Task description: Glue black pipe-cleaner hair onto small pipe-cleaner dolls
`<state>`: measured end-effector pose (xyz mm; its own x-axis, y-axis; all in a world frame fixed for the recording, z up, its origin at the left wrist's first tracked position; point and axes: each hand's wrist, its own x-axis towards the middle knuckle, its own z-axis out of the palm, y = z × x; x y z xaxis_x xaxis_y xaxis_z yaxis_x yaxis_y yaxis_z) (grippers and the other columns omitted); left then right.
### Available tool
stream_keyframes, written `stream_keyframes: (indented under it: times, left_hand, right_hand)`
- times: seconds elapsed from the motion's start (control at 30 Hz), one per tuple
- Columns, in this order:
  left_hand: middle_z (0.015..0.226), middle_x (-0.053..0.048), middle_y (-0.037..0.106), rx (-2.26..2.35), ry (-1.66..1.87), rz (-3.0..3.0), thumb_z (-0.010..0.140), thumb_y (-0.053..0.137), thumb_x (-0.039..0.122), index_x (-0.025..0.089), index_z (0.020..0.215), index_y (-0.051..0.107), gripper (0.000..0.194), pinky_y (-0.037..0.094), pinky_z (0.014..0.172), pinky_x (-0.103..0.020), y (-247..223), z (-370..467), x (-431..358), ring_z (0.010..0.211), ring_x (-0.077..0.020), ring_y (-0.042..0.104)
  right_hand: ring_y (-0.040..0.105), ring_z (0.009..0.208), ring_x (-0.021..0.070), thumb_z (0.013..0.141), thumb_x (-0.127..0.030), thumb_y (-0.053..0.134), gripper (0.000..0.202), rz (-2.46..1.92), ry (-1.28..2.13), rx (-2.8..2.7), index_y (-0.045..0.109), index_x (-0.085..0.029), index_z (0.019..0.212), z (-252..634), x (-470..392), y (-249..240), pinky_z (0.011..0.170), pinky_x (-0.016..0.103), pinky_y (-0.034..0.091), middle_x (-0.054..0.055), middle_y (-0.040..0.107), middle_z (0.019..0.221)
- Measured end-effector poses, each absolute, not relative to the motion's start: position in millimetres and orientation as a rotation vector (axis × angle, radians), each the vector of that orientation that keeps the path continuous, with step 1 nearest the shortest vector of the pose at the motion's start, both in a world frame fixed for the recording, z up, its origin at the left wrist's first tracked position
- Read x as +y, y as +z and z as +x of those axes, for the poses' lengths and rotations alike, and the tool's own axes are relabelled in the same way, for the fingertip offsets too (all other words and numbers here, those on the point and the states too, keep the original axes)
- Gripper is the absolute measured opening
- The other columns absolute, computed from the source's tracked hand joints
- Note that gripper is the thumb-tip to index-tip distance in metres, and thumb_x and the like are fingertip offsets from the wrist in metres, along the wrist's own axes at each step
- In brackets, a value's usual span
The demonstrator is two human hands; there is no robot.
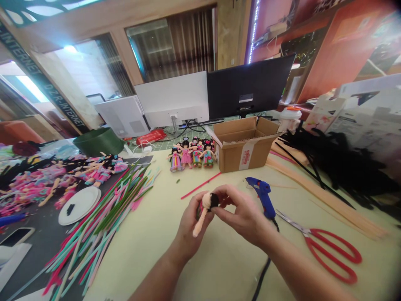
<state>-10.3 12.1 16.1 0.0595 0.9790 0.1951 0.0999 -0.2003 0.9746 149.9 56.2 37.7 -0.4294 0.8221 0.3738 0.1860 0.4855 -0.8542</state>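
Observation:
A small pipe-cleaner doll (206, 204) with a cream head, black hair on one side and a cream limb pointing down is held over the table's middle. My left hand (191, 217) is wrapped around the doll from the left, hiding most of its body. At the black hair, the thumb and fingers of my right hand (235, 209) pinch from the right. A blue glue gun (263, 196) lies just right of my right hand. Beyond the hands is a pink-red pipe cleaner (200, 186).
Red-handled scissors (326, 246) lie at right, near beige strips (316, 190) and a black fuzzy pile (347, 167). Finished dolls (191, 154) stand beside a cardboard box (244, 146). Coloured pipe cleaners (106, 225), white plates (78, 205) and more dolls (97, 171) cover the left.

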Motion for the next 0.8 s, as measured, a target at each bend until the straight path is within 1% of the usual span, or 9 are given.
stream_keyframes:
  times: [0.1,0.17,0.2,0.33,0.47,0.57,0.67,0.73,0.8]
  left_hand:
    - [0.115,-0.01,0.062,1.169,1.258,1.421,0.087,0.058,0.035,0.018,0.115,0.051,0.034,0.046,0.092,-0.033,15.3,-12.5,13.3,0.106,-0.021,0.057]
    - [0.112,-0.009,0.062,1.202,1.229,1.417,0.088,0.056,0.034,0.018,0.116,0.05,0.033,0.047,0.088,-0.031,15.7,-14.4,13.9,0.103,-0.02,0.058]
    - [0.111,-0.008,0.062,1.227,1.215,1.43,0.088,0.056,0.032,0.019,0.116,0.051,0.032,0.047,0.086,-0.031,15.9,-15.3,14.1,0.1,-0.0194,0.058]
    - [0.105,-0.005,0.061,1.307,1.202,1.523,0.086,0.055,0.025,0.019,0.115,0.053,0.03,0.043,0.084,-0.029,15.4,-17.1,15.0,0.094,-0.0174,0.055]
    - [0.104,-0.005,0.06,1.343,1.154,1.542,0.087,0.054,0.027,0.018,0.117,0.053,0.031,0.042,0.082,-0.029,14.9,-17.1,15.7,0.093,-0.0175,0.053]
    - [0.101,-0.005,0.06,1.35,1.119,1.534,0.087,0.053,0.027,0.018,0.119,0.052,0.033,0.042,0.079,-0.029,16.9,-17.9,17.0,0.089,-0.0172,0.053]
    - [0.092,-0.003,0.058,1.374,1.091,1.516,0.087,0.053,0.029,0.017,0.121,0.05,0.036,0.042,0.073,-0.028,19.1,-20.5,18.3,0.08,-0.0158,0.051]
    - [0.093,-0.003,0.057,1.384,1.104,1.51,0.086,0.053,0.032,0.017,0.121,0.049,0.039,0.041,0.074,-0.029,19.2,-23.5,18.9,0.081,-0.0163,0.051]
    - [0.095,-0.003,0.056,1.385,1.117,1.522,0.086,0.054,0.035,0.017,0.12,0.048,0.039,0.041,0.075,-0.029,18.2,-27.3,19.0,0.084,-0.0168,0.051]
  right_hand:
    - [0.061,0.079,0.0152,0.079,-0.017,0.063,0.027,-0.853,1.081,-1.793,0.058,-0.023,0.105,147.9,56.5,34.4,0.07,0.028,0.051,0.001,0.065,0.088]
    - [0.062,0.08,0.0156,0.079,-0.021,0.065,0.036,-0.882,1.114,-1.729,0.056,-0.023,0.113,147.4,57.1,32.9,0.07,0.028,0.052,0.002,0.065,0.09]
    - [0.062,0.081,0.0159,0.079,-0.023,0.065,0.036,-0.902,1.111,-1.705,0.056,-0.023,0.114,147.4,57.4,32.6,0.07,0.028,0.052,0.002,0.064,0.09]
    - [0.062,0.08,0.0167,0.084,-0.029,0.06,0.021,-0.953,1.051,-1.68,0.06,-0.022,0.104,148.9,58.3,34.9,0.067,0.028,0.051,0.004,0.064,0.088]
    - [0.06,0.081,0.0169,0.087,-0.026,0.057,0.012,-0.939,0.872,-1.75,0.063,-0.023,0.096,151.7,59.7,37.0,0.07,0.03,0.05,0.004,0.065,0.094]
    - [0.06,0.08,0.0166,0.088,-0.025,0.056,0.01,-0.948,0.785,-1.778,0.064,-0.023,0.092,153.5,60.7,37.2,0.071,0.029,0.048,0.003,0.065,0.089]
    - [0.058,0.07,0.0148,0.089,-0.028,0.056,0.011,-0.979,0.801,-1.797,0.064,-0.022,0.086,158.3,60.0,43.3,0.065,0.027,0.046,0.001,0.064,0.076]
    - [0.055,0.064,0.0137,0.089,-0.03,0.055,0.015,-1.01,0.776,-1.834,0.064,-0.021,0.081,169.3,59.4,51.1,0.06,0.025,0.045,0.0,0.062,0.069]
    - [0.054,0.061,0.0131,0.088,-0.034,0.055,0.019,-1.087,0.683,-1.813,0.063,-0.02,0.077,191.8,59.3,58.3,0.058,0.025,0.043,0.0,0.06,0.067]
